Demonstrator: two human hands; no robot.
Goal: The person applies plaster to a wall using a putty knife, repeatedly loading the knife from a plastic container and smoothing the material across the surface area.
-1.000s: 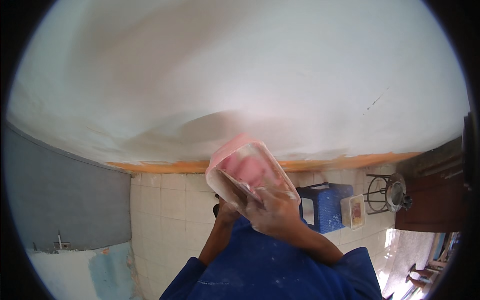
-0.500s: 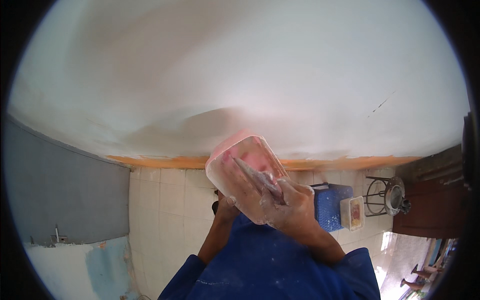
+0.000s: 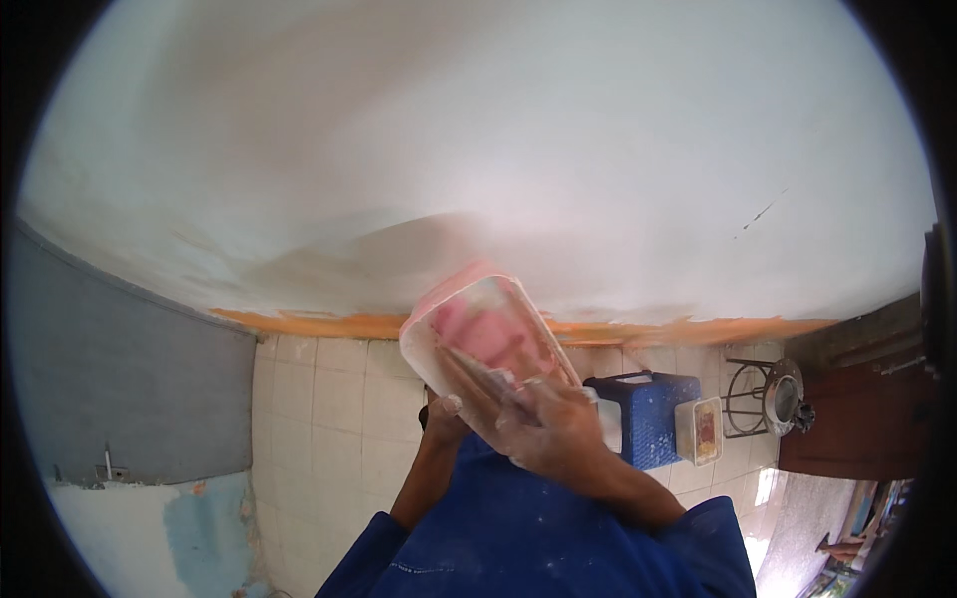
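A rectangular pink-tinted plastic tub is tilted in front of my body, close to the wall. Smeared pink putty lines its inside. My left hand is closed on the tub's lower left side, most of its fingers hidden behind it. Inside the tub, my right hand is closed around a putty knife, whose flat, coated blade lies along the left inner wall. The knife's handle is hidden in my fist. Whitish putty coats the fingers of both hands.
A pale wall stands ahead, with an orange strip at its foot. On the tiled floor to the right are a blue plastic stool, a clear container and a round metal stand. A grey panel is at left.
My right hand and the putty knife have shifted down and left inside the tub, uncovering more pink putty. The tub has moved slightly left; my left hand still holds it.
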